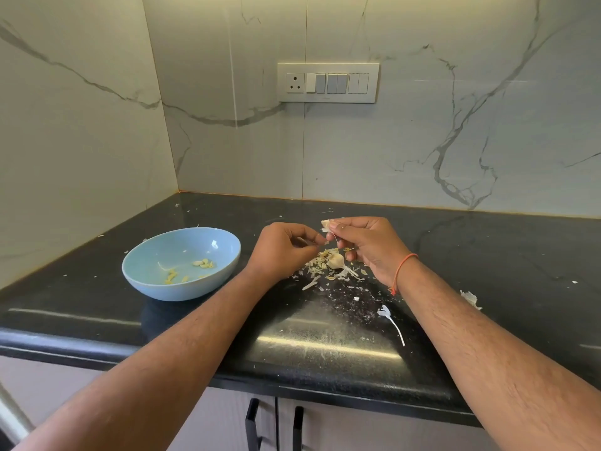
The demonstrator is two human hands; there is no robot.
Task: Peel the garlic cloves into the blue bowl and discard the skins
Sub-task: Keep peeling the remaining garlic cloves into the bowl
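Right hand (364,245) pinches a garlic clove (326,225) between thumb and forefinger at centre frame, while the left hand (282,248), fingers curled, pulls a thin strip of skin (325,243) from it. Directly below them a partly stripped garlic bulb (336,261) sits in a scatter of papery skins (320,271) on the black countertop (487,255). Left of centre, the blue bowl (182,265) holds several peeled cloves (203,263).
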